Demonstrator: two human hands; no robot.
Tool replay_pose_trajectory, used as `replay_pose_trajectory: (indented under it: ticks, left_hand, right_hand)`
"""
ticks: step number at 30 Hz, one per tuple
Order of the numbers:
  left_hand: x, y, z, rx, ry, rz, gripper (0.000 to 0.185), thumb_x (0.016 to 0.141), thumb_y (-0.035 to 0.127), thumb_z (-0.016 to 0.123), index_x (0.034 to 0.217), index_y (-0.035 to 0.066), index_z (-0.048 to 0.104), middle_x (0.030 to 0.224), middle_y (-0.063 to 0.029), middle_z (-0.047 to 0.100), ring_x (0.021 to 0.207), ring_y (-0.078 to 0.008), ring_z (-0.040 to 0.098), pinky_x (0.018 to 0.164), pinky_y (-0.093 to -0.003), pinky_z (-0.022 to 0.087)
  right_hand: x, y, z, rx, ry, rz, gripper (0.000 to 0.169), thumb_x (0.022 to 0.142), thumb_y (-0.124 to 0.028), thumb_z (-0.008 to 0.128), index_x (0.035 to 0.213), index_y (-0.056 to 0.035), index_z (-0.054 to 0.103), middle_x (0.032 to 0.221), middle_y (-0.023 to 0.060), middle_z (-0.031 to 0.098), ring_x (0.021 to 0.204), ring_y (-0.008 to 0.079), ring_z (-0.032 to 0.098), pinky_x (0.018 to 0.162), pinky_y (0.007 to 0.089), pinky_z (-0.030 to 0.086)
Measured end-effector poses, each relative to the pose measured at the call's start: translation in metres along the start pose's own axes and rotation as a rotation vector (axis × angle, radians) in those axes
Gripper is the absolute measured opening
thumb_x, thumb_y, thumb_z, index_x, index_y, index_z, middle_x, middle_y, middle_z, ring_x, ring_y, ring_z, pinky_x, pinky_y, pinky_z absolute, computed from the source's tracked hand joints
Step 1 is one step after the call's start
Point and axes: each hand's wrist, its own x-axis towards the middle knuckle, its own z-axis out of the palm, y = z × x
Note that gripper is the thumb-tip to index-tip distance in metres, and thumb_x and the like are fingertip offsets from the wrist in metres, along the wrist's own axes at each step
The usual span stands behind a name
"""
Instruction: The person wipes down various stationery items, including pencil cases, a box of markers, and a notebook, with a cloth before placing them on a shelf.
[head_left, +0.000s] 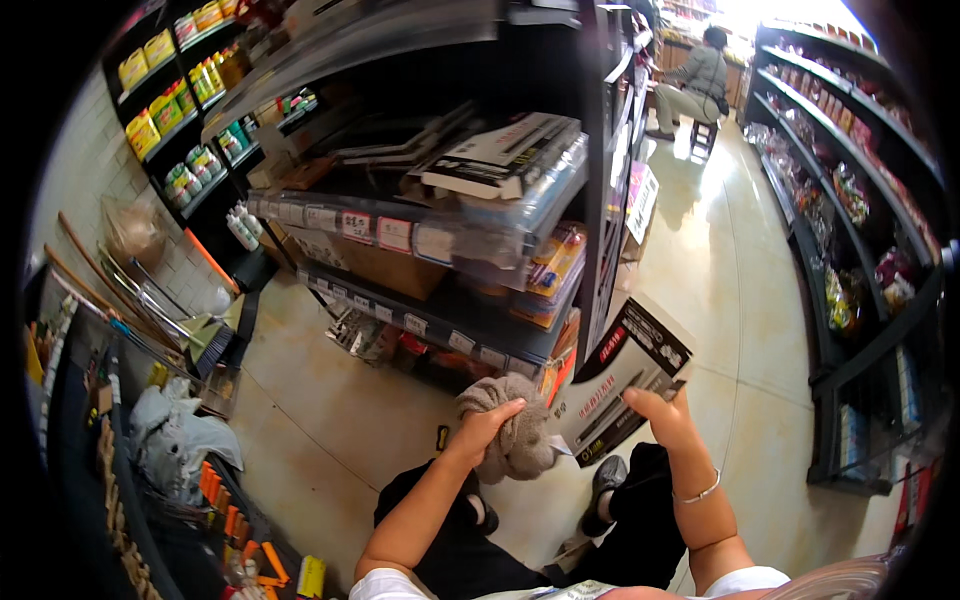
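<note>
My left hand (480, 431) grips a bunched grey-brown cloth (517, 442) above the floor between my legs. In my right hand (664, 409) is a flat black-and-white cardboard box (626, 367) with pens pictured on its front; my thumb lies across that face, and the fingers behind it are mostly hidden. The box is tilted, its lower left corner close to the cloth. Just beyond both hands stands a dark metal shelf unit (420, 300), where a similar box (506, 154) lies on top of a stack at the shelf's right end.
A person (694, 82) sits on a low stool (703, 139) far down the aisle. Stocked shelves (847, 150) line the right side. Brooms (202, 337) lean at the left, near a plastic bag (180, 427) and orange-handled tools (232, 517). Yellow bottles (154, 120) fill shelves at the upper left.
</note>
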Motion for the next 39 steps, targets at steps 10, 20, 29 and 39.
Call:
replay_pose_trajectory:
  ticks: [10,20,29,39]
  left_hand:
    - [-0.035,0.025,-0.039,-0.056,0.285,0.271,0.030,0.080,0.011,0.072,0.107,0.002,0.060,0.103,-0.0043,0.062,0.094,-0.0127,0.058,0.081,-0.0274,0.047]
    - [-0.048,0.040,-0.043,-0.210,0.345,0.237,0.028,0.081,0.010,0.071,0.107,0.003,0.062,0.102,-0.0030,0.064,0.091,-0.0121,0.060,0.080,-0.0267,0.048]
    - [-0.040,0.031,-0.042,-0.190,0.217,0.336,0.026,0.081,0.010,0.071,0.105,0.004,0.063,0.101,-0.0025,0.064,0.090,-0.0120,0.060,0.080,-0.0266,0.048]
    - [-0.046,0.030,-0.047,-0.141,0.232,0.321,0.033,0.080,0.010,0.071,0.111,0.005,0.060,0.106,-0.0045,0.062,0.096,-0.0149,0.059,0.084,-0.0293,0.048]
  right_hand:
    - [0.041,-0.101,0.089,-0.081,-0.344,-0.368,0.074,0.074,-0.013,0.074,0.135,0.0034,0.036,0.134,0.0221,0.045,0.121,0.0315,0.049,0.101,0.0433,0.042]
    - [0.177,-0.172,0.168,-0.792,-0.413,-1.180,0.037,0.080,-0.004,0.070,0.116,0.0000,0.060,0.110,0.0125,0.064,0.095,0.0204,0.065,0.078,0.0272,0.057]
    - [0.211,-0.172,0.154,-1.811,-0.436,-1.724,0.062,0.068,-0.031,0.077,0.124,-0.0247,0.052,0.129,0.0030,0.047,0.111,0.0194,0.054,0.083,0.0307,0.049]
    - [0.195,-0.168,0.148,-1.941,-0.483,-0.917,0.043,0.089,-0.021,0.062,0.129,-0.0287,0.050,0.120,0.0071,0.051,0.093,0.0242,0.064,0.075,0.0326,0.056]
